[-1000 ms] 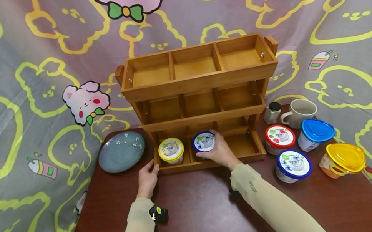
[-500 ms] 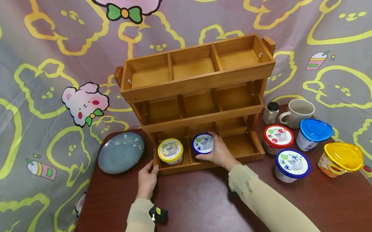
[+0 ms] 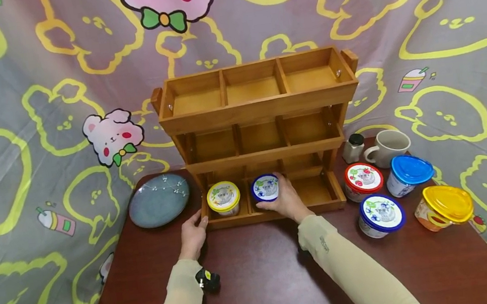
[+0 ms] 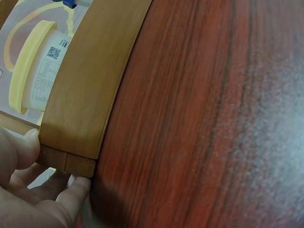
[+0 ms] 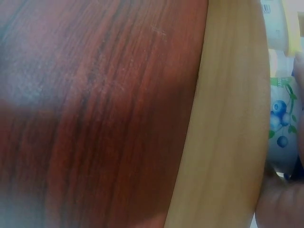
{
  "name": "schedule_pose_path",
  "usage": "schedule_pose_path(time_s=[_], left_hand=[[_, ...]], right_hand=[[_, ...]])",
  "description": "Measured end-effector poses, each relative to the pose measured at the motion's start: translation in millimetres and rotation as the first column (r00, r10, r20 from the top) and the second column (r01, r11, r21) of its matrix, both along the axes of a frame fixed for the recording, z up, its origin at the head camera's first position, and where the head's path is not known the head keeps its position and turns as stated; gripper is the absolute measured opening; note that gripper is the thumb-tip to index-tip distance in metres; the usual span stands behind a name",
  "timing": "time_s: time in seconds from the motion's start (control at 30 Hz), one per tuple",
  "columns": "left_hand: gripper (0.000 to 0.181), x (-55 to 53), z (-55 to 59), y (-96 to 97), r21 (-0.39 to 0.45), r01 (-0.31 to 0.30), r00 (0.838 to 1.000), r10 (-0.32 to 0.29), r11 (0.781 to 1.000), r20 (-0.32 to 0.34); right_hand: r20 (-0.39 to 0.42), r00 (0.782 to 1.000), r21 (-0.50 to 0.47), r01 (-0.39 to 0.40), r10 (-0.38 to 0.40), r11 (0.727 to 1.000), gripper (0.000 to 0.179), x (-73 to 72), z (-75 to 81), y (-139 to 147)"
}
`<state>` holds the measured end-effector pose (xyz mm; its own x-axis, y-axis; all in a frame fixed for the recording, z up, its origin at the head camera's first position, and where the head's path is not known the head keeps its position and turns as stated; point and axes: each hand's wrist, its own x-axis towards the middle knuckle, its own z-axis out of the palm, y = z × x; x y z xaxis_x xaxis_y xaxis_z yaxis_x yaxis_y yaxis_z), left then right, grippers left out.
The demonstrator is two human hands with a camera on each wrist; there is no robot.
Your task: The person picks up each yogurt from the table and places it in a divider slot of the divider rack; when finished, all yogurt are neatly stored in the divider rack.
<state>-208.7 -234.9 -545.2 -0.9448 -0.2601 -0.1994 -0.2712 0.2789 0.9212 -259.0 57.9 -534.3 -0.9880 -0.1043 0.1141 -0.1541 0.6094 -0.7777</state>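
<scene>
A three-tier wooden rack (image 3: 260,104) with divided compartments stands on the table. My right hand (image 3: 288,201) grips a white tub with a blue lid (image 3: 265,188) in the bottom tier's middle compartment. Blueberries are printed on that tub's side (image 5: 282,118) in the right wrist view. Left of it, a yellow-lidded tub (image 3: 224,198) sits upright in the bottom left compartment. My left hand (image 3: 192,235) holds the rack's lower left corner, thumb and fingers about the wood in the left wrist view. Most of the right hand is cut off in its own wrist view.
A grey-blue plate (image 3: 158,203) lies left of the rack. On the right stand a dark-capped jar (image 3: 353,148), a mug (image 3: 391,148), a red-lidded tub (image 3: 363,179), another blue-lidded tub (image 3: 381,215), a blue-lidded cup (image 3: 410,172) and a yellow-lidded cup (image 3: 444,206).
The blue-lidded tub and my right hand have settled very slightly lower in the middle compartment. My left hand stays at the rack's corner; the view has shifted a little.
</scene>
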Motion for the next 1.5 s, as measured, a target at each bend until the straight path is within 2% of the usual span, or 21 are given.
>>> schedule_pose_path(time_s=[0.37, 0.57, 0.67, 0.8, 1.0, 1.1, 1.2, 1.27, 1.37, 1.5], left_hand=[[0.045, -2.0, -1.0, 5.3, -0.003, 0.018, 1.000, -0.018, 1.000, -0.006], [0.045, -0.9, -5.2, 6.4, 0.005, 0.025, 1.000, -0.025, 1.000, 0.001], [0.045, -1.5, -6.7, 6.5, 0.010, 0.023, 1.000, -0.023, 1.000, 0.005], [0.045, -3.0, -7.0, 6.3, 0.000, 0.021, 1.000, -0.021, 1.000, -0.012], [0.045, -3.2, -7.5, 4.9, -0.012, 0.019, 1.000, -0.019, 1.000, -0.015], [0.045, -2.6, -6.6, 4.4, -0.012, 0.018, 1.000, -0.018, 1.000, -0.013], [0.045, -2.2, -4.8, 3.2, -0.013, 0.018, 1.000, -0.018, 1.000, -0.009], [0.045, -1.9, -3.9, 1.9, -0.015, 0.017, 1.000, -0.017, 1.000, -0.008], [0.046, -1.4, -2.9, 0.2, -0.017, 0.017, 1.000, -0.017, 1.000, -0.012], [0.046, -0.5, -1.7, -0.8, -0.022, 0.017, 1.000, -0.018, 1.000, -0.011]], right_hand=[[0.029, 0.999, 0.005, 0.019, -0.019, 1.000, 0.120, 1.1, 0.1, 5], [0.073, 0.997, -0.003, -0.001, 0.001, 1.000, 0.130, 4.8, 1.4, 10], [0.074, 0.997, -0.007, -0.006, 0.007, 1.000, 0.133, 9.5, 5.7, 13], [0.045, 0.999, 0.004, -0.001, 0.001, 1.000, 0.133, 20.0, 20.8, 23], [0.004, 1.000, 0.052, -0.002, 0.002, 0.999, 0.125, 46.7, 56.3, 58], [-0.080, 0.997, 0.094, -0.004, 0.011, 0.996, 0.114, 67.0, 76.6, 82], [-0.178, 0.984, 0.124, 0.030, -0.008, 0.992, 0.105, 88.9, 93.7, 108], [-0.210, 0.977, 0.129, 0.076, -0.048, 0.989, 0.101, 103.4, 102.8, 126], [-0.202, 0.968, 0.126, 0.175, -0.147, 0.977, 0.096, 124.9, 108.6, 151], [-0.209, 0.940, 0.096, 0.293, -0.269, 0.951, 0.089, 148.2, 100.7, 176]])
